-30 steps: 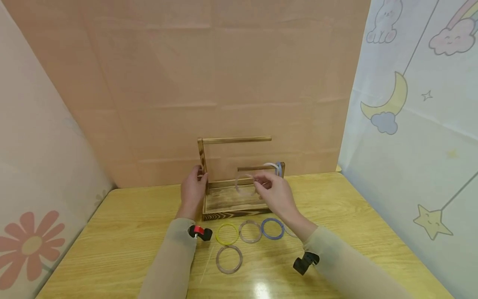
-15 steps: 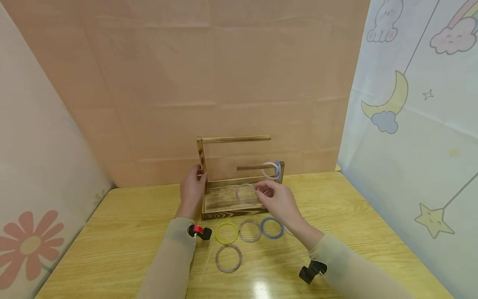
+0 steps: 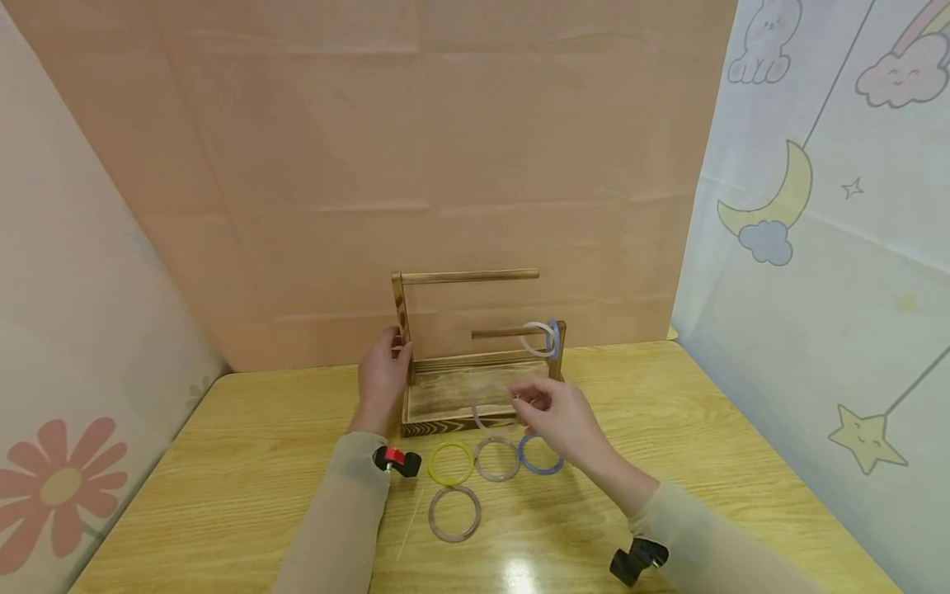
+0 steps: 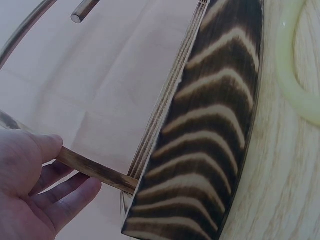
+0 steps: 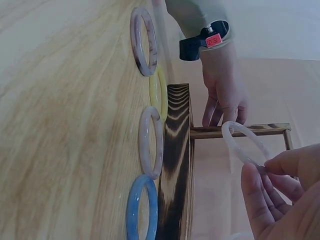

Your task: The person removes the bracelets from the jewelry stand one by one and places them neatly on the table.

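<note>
My left hand (image 3: 382, 384) grips the left post (image 3: 402, 309) of a wooden bangle stand, thumb on one side and fingers on the other. Between thumb and fingers, my right hand (image 3: 560, 417) pinches a translucent pale bangle (image 5: 234, 149), held up over the stand's front edge. On the stand's lower bar (image 3: 493, 334) hang a white bangle (image 3: 538, 355) and a blue-violet bangle (image 3: 553, 340), close to the right post. The upper bar (image 3: 471, 276) carries nothing.
In front of the stand's tray (image 3: 438, 427) lie a yellow bangle (image 3: 450, 483), a pale mauve bangle (image 3: 496, 479) and a blue bangle (image 3: 541, 473), side by side. A greyish-mauve bangle (image 3: 455, 539) lies nearer on the wooden table (image 3: 260, 470). Printed cloths enclose the sides.
My right hand has drawn down and towards me with the pale bangle, away from the lower bar. The white bangle there has swung down to hang. My left hand stays put.
</note>
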Motion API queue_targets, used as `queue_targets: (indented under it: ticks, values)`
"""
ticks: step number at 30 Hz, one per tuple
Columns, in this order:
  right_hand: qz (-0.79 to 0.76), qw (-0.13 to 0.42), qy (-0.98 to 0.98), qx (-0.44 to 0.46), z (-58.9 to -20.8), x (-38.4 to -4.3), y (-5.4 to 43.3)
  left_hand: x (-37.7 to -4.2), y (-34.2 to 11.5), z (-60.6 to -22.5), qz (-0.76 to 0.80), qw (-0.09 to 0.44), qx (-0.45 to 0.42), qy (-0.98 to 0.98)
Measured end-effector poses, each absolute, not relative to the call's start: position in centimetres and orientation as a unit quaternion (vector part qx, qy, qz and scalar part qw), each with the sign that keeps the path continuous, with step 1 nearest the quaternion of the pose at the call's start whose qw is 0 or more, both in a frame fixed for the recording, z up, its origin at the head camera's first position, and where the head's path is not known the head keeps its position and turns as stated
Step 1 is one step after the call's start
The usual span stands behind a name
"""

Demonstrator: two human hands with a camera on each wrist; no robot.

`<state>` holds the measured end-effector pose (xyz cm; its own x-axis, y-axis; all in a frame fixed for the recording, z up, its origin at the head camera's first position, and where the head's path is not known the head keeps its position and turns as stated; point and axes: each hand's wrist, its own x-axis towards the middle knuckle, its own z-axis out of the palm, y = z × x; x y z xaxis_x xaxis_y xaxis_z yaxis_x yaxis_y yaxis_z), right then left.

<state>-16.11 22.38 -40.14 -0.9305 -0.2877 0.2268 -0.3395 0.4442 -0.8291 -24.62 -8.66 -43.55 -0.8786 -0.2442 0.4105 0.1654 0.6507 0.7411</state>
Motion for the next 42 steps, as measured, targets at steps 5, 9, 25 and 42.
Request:
queue_targets:
  ticks: [5,9,25,42]
  values:
    - [0.491,0.006,-0.853,0.18,-40.3,-15.7,22.8,-24.7,-8.7,-43.6,-0.415,0.248,0.021,-0.875]
    - [0.493,-0.011,-0.851,0.18,-40.6,-15.4,23.2,-24.6,-8.6,-43.5,-0.414,0.248,0.023,-0.875]
    - [0.494,-0.077,-0.844,0.193,-42.2,-13.9,24.8,-24.6,-8.5,-43.5,-0.416,0.243,0.025,-0.876]
    - [0.508,-0.157,-0.82,0.212,-43.4,-13.0,25.4,-24.8,-8.7,-43.6,-0.415,0.244,0.029,-0.876]
